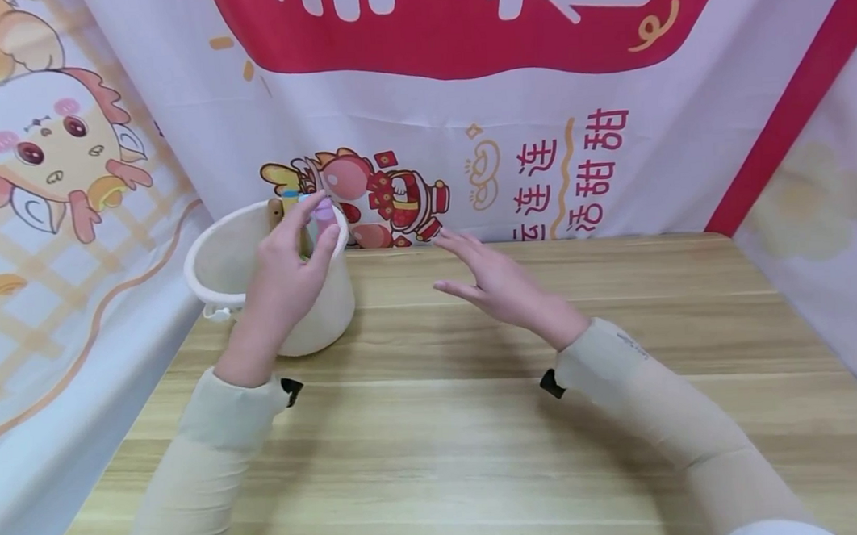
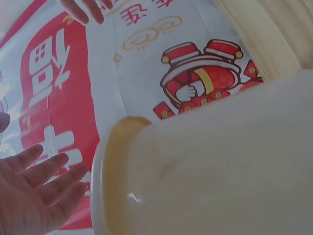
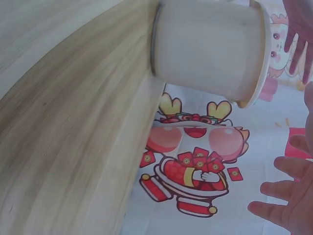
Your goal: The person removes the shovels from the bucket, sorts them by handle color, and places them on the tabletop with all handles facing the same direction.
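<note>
A cream-white bucket [image 1: 322, 317] stands on the wooden table at the left, with a small fitting [image 1: 217, 312] on its near side. My left hand [image 1: 278, 275] is over its rim, and the left wrist view shows those fingers spread with nothing between them. Past the thumb and index finger, a purple-topped item [image 1: 324, 211] shows at the bucket's far rim, beside a brown piece [image 1: 275, 212] and a blue-topped yellow one [image 1: 290, 199]; their kinds are unclear. My right hand [image 1: 502, 289] hovers over the table, fingers extended, holding nothing.
The wood-grain table [image 1: 438, 453] runs up to a white cloth backdrop [image 1: 420, 106] with red lettering and a cartoon figure. A patterned cloth [image 1: 43, 263] hangs along the left side, and another pale cloth [image 1: 825, 206] is at the right.
</note>
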Demonstrator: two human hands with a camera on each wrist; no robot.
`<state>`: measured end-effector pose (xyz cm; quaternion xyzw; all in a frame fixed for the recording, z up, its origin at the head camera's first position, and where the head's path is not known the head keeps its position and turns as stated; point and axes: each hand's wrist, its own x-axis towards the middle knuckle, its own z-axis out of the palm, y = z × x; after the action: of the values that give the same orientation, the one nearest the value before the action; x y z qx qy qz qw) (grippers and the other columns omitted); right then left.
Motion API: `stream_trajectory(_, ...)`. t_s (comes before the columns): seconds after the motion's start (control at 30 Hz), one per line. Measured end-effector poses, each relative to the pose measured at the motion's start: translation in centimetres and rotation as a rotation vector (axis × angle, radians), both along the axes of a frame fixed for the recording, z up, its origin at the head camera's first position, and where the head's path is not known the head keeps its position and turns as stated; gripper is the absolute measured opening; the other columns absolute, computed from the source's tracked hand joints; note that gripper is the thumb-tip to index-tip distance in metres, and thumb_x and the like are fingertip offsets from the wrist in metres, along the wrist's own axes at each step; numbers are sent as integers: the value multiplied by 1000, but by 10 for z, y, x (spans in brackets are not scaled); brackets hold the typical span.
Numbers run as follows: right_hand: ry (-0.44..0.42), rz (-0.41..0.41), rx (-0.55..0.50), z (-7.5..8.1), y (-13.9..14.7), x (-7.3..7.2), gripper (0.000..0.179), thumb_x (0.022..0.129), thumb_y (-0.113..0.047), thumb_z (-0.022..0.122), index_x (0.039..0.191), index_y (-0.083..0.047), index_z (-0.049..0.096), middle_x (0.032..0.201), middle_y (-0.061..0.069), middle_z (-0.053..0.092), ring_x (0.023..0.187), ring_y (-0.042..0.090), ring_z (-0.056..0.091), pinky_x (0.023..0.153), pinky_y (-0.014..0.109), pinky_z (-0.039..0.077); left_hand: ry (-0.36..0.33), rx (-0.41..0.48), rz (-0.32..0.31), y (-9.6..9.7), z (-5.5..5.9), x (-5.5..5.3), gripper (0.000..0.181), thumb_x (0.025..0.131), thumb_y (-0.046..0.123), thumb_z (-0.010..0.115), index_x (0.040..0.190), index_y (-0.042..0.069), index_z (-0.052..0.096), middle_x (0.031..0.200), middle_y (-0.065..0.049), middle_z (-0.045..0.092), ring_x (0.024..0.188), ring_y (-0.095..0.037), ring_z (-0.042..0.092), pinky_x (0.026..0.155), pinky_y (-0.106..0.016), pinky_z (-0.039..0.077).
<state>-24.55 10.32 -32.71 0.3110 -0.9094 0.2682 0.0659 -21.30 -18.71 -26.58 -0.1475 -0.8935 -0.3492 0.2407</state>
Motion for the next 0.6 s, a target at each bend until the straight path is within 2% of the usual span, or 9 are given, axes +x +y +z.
stream_trajectory(0.03, -4, 1, -5, 1, -2, 0, 70, 103, -51, 58, 161, -19, 34, 168, 3, 24, 153, 31, 23, 120, 55, 26, -3, 16, 5, -4, 1, 1, 52, 105, 35, 56, 153, 16, 48, 149, -15, 54, 135, -38, 52, 110, -59, 41)
stream_trajectory(0.1, -5, 5, -18, 2, -5, -1, 70, 103, -52, 56, 161, -19, 35, 168, 5, 26, 153, 30, 26, 120, 53, 26, -7, 42, 29, -10, 3, 2, 52, 105, 34, 56, 153, 15, 49, 150, -13, 54, 136, -38, 51, 111, -60, 40)
stream_trajectory(0.3, 28, 21, -116, 5, -12, -3, 62, 104, -43, 59, 157, -16, 43, 163, 6, 37, 148, 27, 36, 120, 48, 29, 37, 125, 126, -30, 12, 6, 48, 106, 36, 53, 148, 15, 54, 144, -11, 60, 131, -33, 57, 107, -59, 43)
stream_trajectory(0.4, 63, 26, -183, 4, -15, -2, 56, 103, -37, 62, 153, -14, 49, 157, 7, 47, 144, 26, 42, 119, 45, 32, 62, 158, 185, -40, 16, 7, 47, 106, 40, 53, 146, 17, 57, 141, -7, 63, 130, -28, 58, 107, -53, 45)
stream_trajectory(0.6, 109, 37, -293, 2, -25, -2, 47, 101, -29, 67, 143, -9, 59, 143, 9, 60, 134, 26, 53, 115, 43, 39, 44, 220, 281, -58, 20, 10, 44, 105, 42, 53, 145, 23, 59, 139, 0, 64, 129, -19, 58, 108, -37, 46)
